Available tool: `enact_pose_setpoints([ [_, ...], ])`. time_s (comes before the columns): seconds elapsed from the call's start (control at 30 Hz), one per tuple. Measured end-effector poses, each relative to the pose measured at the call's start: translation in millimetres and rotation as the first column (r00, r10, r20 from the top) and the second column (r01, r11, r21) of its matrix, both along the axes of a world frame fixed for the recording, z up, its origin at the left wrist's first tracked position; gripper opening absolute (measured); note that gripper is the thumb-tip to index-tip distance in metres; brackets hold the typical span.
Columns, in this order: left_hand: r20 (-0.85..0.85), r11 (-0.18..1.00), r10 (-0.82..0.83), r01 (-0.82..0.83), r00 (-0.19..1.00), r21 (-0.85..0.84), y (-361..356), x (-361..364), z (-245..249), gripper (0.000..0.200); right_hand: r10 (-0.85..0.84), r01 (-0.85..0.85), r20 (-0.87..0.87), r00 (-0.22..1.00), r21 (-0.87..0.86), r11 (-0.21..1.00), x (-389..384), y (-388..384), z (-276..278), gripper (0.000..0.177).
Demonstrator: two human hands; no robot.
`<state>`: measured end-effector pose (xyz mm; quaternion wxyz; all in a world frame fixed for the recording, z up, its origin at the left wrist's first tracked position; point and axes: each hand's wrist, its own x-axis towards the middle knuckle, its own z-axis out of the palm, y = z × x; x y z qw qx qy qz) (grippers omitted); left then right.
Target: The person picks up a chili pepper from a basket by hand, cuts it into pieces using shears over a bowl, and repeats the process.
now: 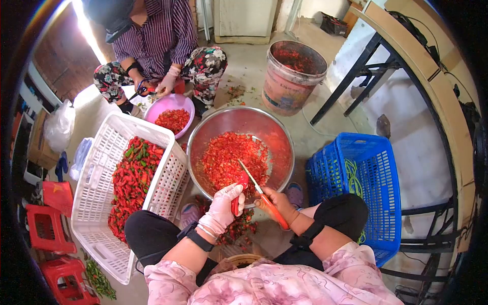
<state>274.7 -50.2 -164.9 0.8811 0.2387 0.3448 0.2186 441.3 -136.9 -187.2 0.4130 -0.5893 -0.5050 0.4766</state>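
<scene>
My left hand (pixel 222 204), in a thin pale glove, is closed round a red chili pepper (pixel 244 179) over the near rim of a large steel bowl (pixel 281 163). Scissors with orange handles (pixel 275 209) are gripped in my bare right hand (pixel 284 202). Their blades are beside the pepper and point away from me over the bowl. Chopped red chili (pixel 231 157) covers much of the bowl's bottom. Below my hands, whole peppers and green stems (pixel 239 229) lie on the floor, partly hidden by my arms.
At left, a white basket (pixel 96 168) holds whole chilies; at right stands a blue basket (pixel 381 203) with long green vegetables. A bucket (pixel 290 89) stands beyond the bowl. Opposite, a person (pixel 157 40) holds scissors over a pink bowl (pixel 185 103) of chopped chili. Red stools (pixel 51 229) are at far left.
</scene>
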Motion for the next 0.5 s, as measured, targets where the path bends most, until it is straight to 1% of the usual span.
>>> enact_pose_setpoints([
  [0.03, -0.022, 0.999, 0.033, -0.034, 0.999, -0.011, 0.1, 0.5, -0.8, 0.012, -0.013, 0.017, 0.048, 0.999, -0.086, 0.996, 2.3, -0.2, 0.0, 0.039],
  [0.07, -0.021, 0.999, 0.038, -0.038, 0.999, -0.011, 0.2, 0.0, -1.8, 0.012, -0.008, 0.012, 0.05, 0.999, -0.086, 0.996, 4.7, -0.7, 1.1, 0.039],
  [0.13, 0.007, 0.997, 0.07, -0.07, 0.998, -0.029, 0.5, -1.9, -3.1, 0.012, 0.017, -0.008, 0.109, 0.994, -0.087, 0.996, 7.1, 1.2, 16.5, 0.046],
  [0.17, 0.009, 0.997, 0.075, -0.075, 0.997, -0.029, 0.8, -1.9, -2.4, 0.012, 0.105, -0.114, 0.293, 0.95, 0.016, 0.993, 15.3, -0.9, -3.6, 0.039],
  [0.2, 0.019, 0.997, 0.063, -0.063, 0.998, -0.037, 0.8, -1.9, -1.4, 0.013, 0.106, -0.116, 0.293, 0.95, 0.015, 0.993, 13.0, 0.2, 1.8, 0.039],
  [0.27, 0.026, 0.998, 0.045, -0.044, 0.999, -0.048, -1.6, -0.9, -1.5, 0.014, 0.062, -0.149, 0.435, 0.898, 0.168, 0.974, 8.2, -0.7, 14.2, 0.044],
  [0.3, 0.022, 0.997, 0.022, -0.02, 1.0, -0.079, -2.8, 0.0, -1.8, 0.014, 0.06, -0.147, 0.435, 0.899, 0.167, 0.975, 7.1, -0.5, 19.9, 0.044],
  [0.37, 0.018, 0.994, -0.002, 0.003, 1.0, -0.109, -3.8, 0.6, -3.7, 0.014, 0.107, -0.108, 0.385, 0.917, -0.019, 0.994, 6.3, 0.5, 27.5, 0.052],
  [0.5, -0.012, 0.998, 0.012, -0.013, 1.0, -0.066, -0.6, 1.0, -5.9, 0.014, 0.108, -0.095, 0.322, 0.941, -0.057, 0.994, 12.1, -0.2, 19.2, 0.058],
])
